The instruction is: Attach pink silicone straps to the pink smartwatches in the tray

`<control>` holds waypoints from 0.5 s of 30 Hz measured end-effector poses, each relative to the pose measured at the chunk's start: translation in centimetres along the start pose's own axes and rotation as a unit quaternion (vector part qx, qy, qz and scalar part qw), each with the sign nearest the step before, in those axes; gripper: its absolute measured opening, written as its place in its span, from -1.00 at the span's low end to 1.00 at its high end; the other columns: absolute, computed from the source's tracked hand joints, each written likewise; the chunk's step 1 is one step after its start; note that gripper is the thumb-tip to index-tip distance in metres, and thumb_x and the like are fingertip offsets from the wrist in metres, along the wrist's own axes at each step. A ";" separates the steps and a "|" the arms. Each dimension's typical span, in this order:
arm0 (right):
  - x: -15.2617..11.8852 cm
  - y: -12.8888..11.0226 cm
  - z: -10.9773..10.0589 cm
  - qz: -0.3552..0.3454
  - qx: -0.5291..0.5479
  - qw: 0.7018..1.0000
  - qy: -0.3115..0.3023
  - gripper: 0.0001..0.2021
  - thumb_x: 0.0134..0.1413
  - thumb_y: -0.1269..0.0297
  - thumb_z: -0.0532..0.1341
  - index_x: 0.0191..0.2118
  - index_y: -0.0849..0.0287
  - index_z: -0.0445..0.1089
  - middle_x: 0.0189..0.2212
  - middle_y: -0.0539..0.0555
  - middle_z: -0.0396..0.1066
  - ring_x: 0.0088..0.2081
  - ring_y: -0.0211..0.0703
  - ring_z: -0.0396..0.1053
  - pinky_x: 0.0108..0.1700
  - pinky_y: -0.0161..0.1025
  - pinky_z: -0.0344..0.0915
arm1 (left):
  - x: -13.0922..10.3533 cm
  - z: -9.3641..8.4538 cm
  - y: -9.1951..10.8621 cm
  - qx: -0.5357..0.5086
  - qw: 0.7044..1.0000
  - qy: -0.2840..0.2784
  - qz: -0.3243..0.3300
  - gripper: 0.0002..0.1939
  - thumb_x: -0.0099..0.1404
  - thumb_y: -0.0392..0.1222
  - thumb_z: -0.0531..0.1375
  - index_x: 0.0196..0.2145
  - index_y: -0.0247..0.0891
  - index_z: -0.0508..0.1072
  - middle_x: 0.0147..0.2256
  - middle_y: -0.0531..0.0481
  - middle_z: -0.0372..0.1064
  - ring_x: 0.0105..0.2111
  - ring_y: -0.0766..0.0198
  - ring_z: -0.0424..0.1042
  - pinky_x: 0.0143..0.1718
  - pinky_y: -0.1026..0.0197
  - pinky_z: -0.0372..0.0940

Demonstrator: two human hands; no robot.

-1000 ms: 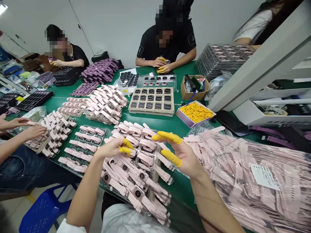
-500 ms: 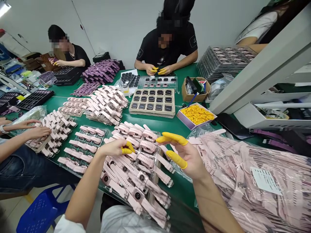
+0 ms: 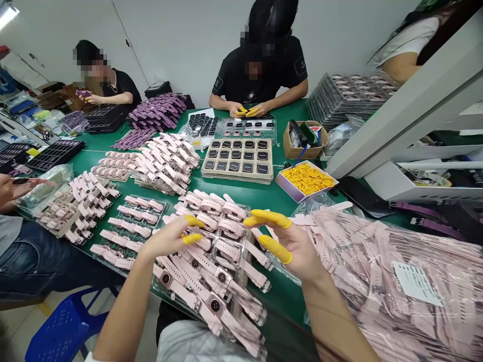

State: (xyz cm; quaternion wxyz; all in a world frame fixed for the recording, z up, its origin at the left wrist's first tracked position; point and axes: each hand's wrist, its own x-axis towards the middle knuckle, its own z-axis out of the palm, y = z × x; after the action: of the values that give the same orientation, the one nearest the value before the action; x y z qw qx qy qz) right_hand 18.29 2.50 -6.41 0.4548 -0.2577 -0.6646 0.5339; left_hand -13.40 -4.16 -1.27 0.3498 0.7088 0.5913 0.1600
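Observation:
Yellow finger cots cover the fingertips of both my hands. My left hand is over the left side of a stack of trays, thumb and fingers apart, with nothing between them. On the right of that stack, my right hand is held up, fingers stretched and parted from the thumb, also holding nothing. Beneath and between them lie pink-strapped smartwatches in clear plastic trays, some showing their round back sensors. Right of my right hand is a large heap of pink watch straps in clear bags, with a white label.
A box of yellow finger cots stands beyond my right hand. A beige tray of black watch faces lies ahead. Left are more pink watches and a blue stool. Co-workers sit around the green table; a slanted post rises right.
My left hand has shifted slightly left, and its thumb and fingers have spread. My right hand has hardly moved. A co-worker's hands at the left have drawn back from the pink watches.

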 end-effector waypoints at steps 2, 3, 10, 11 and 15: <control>0.0 0.0 -0.1 0.002 0.005 1.000 0.011 -0.63 0.27 0.07 0.34 0.16 -0.15 0.44 -0.06 0.08 0.62 0.01 0.11 0.56 0.21 0.18 0.42 | -1.5 -1.1 -1.4 0.045 0.998 0.038 -0.014 -0.71 0.50 -0.03 0.09 0.02 -0.17 0.49 0.05 -0.15 0.49 0.05 0.08 0.45 0.09 0.07 0.34; 0.0 0.0 -0.2 0.002 0.005 1.000 0.015 -0.64 0.26 0.07 0.34 0.15 -0.13 0.46 -0.07 0.09 0.63 0.00 0.11 0.57 0.19 0.16 0.44 | -2.1 -1.5 -2.4 0.080 0.995 0.052 -0.027 -0.71 0.51 -0.06 0.06 0.01 -0.17 0.50 0.03 -0.16 0.50 0.04 0.07 0.46 0.09 0.05 0.35; 0.0 0.6 -0.1 0.009 -0.028 1.000 -0.008 -0.66 0.28 0.06 0.32 0.12 0.00 0.48 -0.09 0.14 0.63 0.02 0.07 0.56 0.21 0.06 0.44 | -2.6 -2.9 -6.9 0.281 0.957 -0.006 -0.076 -0.74 0.44 -0.22 0.12 0.00 -0.19 0.53 0.03 -0.18 0.51 0.11 -0.05 0.36 0.18 -0.15 0.23; 0.0 0.6 0.0 0.009 -0.033 0.999 -0.011 -0.66 0.28 0.07 0.32 0.12 -0.01 0.48 -0.08 0.14 0.63 0.02 0.06 0.56 0.21 0.06 0.44 | -2.4 -3.1 -6.8 0.297 0.952 -0.011 -0.068 -0.79 0.43 -0.22 0.13 -0.08 -0.20 0.55 -0.06 -0.17 0.53 0.06 -0.05 0.37 0.19 -0.19 0.20; -0.2 0.9 0.0 0.000 -0.033 0.999 -0.007 -0.68 0.30 0.12 0.31 0.13 -0.06 0.48 -0.09 0.11 0.63 0.02 0.03 0.57 0.20 0.02 0.46 | -2.7 -4.4 -5.0 0.331 0.943 0.026 -0.022 -0.84 0.39 -0.25 0.16 -0.35 -0.18 0.49 -0.31 -0.06 0.47 -0.09 0.02 0.40 0.33 -0.30 -0.01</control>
State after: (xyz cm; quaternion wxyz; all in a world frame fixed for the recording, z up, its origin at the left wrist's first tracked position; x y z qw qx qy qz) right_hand 18.28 2.60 -7.32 0.4412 -0.2689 -0.6853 0.5131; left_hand -20.54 -5.10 -1.05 0.0833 0.7671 0.6352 -0.0336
